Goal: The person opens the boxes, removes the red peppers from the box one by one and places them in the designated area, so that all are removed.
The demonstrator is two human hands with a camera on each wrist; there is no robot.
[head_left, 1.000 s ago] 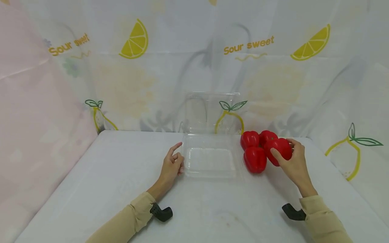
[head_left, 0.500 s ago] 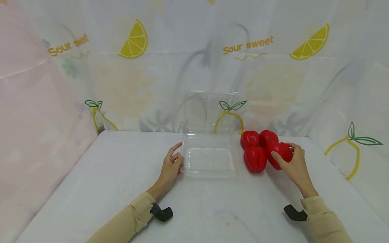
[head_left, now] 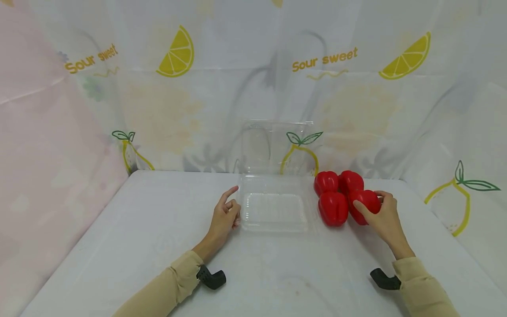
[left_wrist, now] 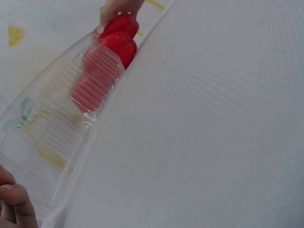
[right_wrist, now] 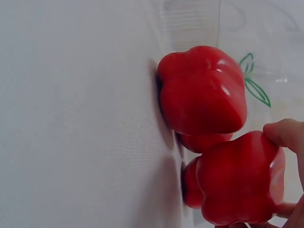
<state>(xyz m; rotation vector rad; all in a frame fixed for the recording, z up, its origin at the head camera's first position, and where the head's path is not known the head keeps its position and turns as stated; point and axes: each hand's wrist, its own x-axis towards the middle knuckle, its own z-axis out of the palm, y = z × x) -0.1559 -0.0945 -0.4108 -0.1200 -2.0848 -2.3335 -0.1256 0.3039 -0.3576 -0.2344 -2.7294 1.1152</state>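
Note:
My right hand [head_left: 384,215] grips a red bell pepper [head_left: 366,204], thumb on its near side and fingers behind it. In the right wrist view, the gripped bell pepper [right_wrist: 240,180] overlaps the others. Three more red bell peppers [head_left: 333,209] stand close together just left of it. My left hand [head_left: 224,215] rests at the left side of a clear plastic clamshell box [head_left: 273,225], index finger stretched along its edge and the other fingers bent. The left wrist view catches only bent fingers [left_wrist: 19,202] beside the box wall.
The clear box lid [head_left: 257,145] stands raised at the back, against a lemon-print cloth backdrop [head_left: 222,97]. A white cloth covers the table [head_left: 257,273]. Black wrist mounts [head_left: 211,278] stick out from both sleeves.
My right hand has brought the gripped bell pepper down and slightly nearer, beside the other peppers, uncovering more of the rear one. My left hand and the box have stayed put.

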